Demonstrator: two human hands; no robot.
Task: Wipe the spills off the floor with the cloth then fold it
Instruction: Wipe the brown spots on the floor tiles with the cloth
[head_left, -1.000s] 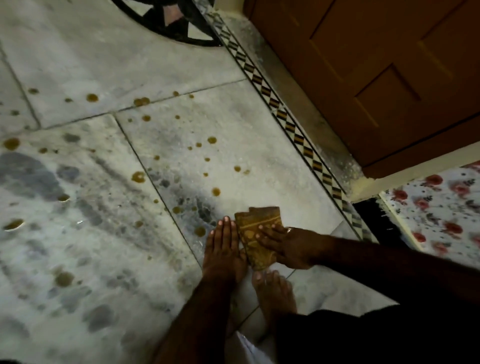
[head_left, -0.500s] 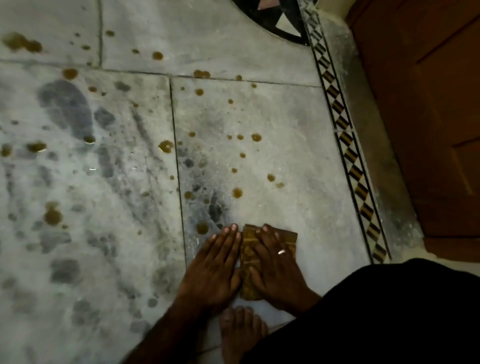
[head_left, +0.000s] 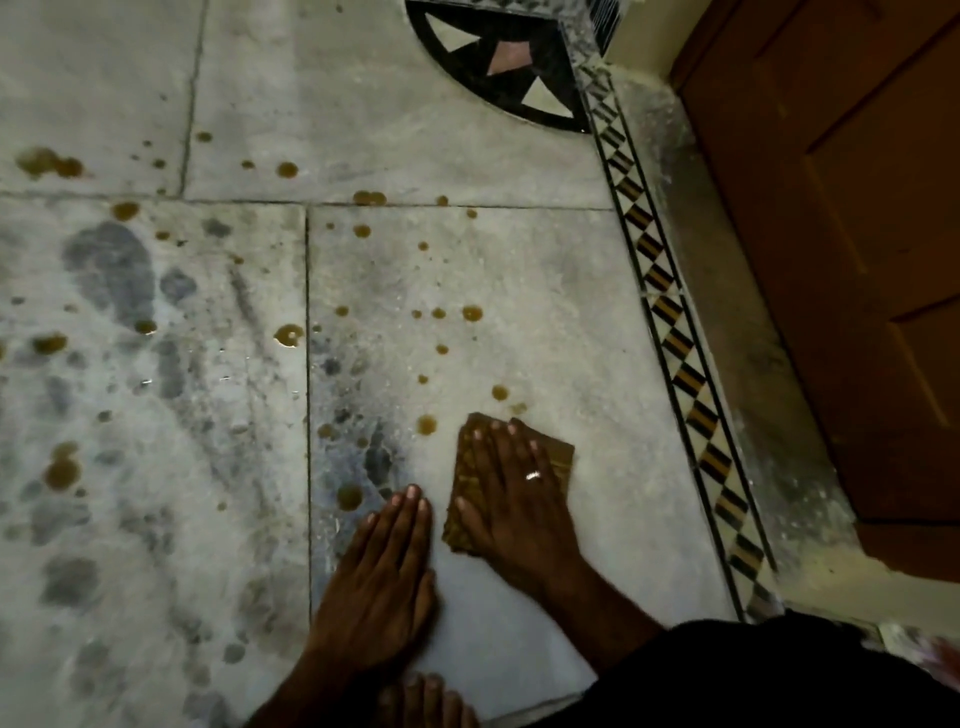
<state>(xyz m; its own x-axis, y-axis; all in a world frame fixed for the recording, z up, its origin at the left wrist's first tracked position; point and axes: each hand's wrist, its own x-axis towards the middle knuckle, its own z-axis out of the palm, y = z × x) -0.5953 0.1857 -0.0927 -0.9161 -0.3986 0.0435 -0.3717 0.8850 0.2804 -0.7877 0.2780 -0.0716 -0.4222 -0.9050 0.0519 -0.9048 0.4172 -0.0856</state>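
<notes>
A folded brown patterned cloth (head_left: 558, 454) lies flat on the marble floor (head_left: 519, 270). My right hand (head_left: 514, 493), with a ring on one finger, presses palm-down on it with fingers spread. My left hand (head_left: 384, 577) rests flat on the bare floor just left of the cloth, apart from it and holding nothing. Several brown spill drops dot the floor: one (head_left: 427, 425) just left of the cloth's far corner, one (head_left: 500, 393) just beyond it, one (head_left: 349, 496) by my left fingertips. More drops (head_left: 288, 335) spread to the left and far side.
A wooden door (head_left: 841, 249) stands at the right behind a patterned border strip (head_left: 691, 374). A dark inlaid tile motif (head_left: 504, 57) sits at the top. My bare toes (head_left: 426, 701) and dark clothing (head_left: 779, 675) are at the bottom edge. Grey damp smears (head_left: 111, 270) mark the left tiles.
My right hand has pushed the cloth forward and to the right, away from my left hand, which stays flat on the floor. The view has swung towards the floor.
</notes>
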